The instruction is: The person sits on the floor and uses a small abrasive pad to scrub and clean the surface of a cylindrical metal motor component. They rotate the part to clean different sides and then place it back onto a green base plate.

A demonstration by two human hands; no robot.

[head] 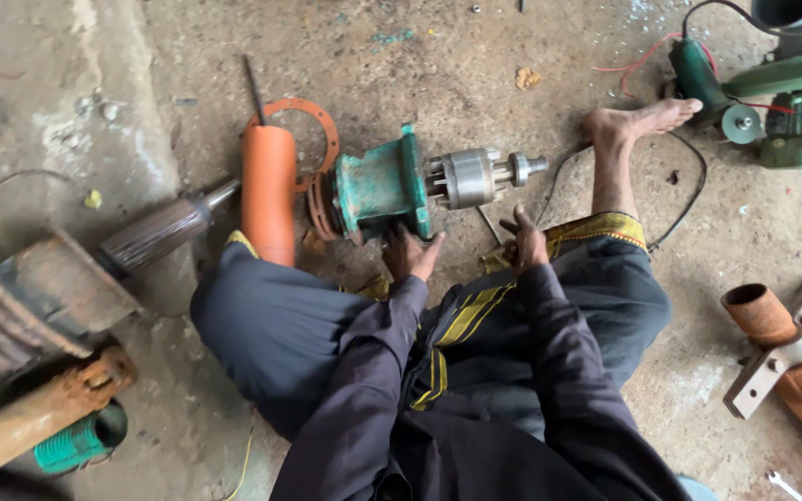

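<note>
Head view of a workshop floor, left to right: a rusty pipe point(34, 417) and a green corrugated hose end point(81, 441) lie at the lower left, beside a rusted machine casting point(39, 297) and a dark splined shaft point(164, 225). An orange cylinder point(268, 190) stands next, just beside an orange ring gasket point(313, 121) on the concrete.

At centre, a green pump housing point(382, 186) lies on its side on the floor in front of the seated person, with a bare steel rotor point(475, 176) sticking out of its right end. By the look of it, the unit is partly stripped: gasket and outer parts are off, while housing and rotor remain joined.

The left hand point(410, 255) rests with fingers spread against the lower edge of the housing, touching rather than clasping it. The right hand point(526, 243) sits near the knee, fingers curled; whether it pinches anything cannot be told.

Farther right, a bare foot point(642, 121) stretches toward a green angle grinder point(703, 79) and green machine point(800, 102). A rusty flanged pipe point(786, 357) lies at the lower right.
</note>
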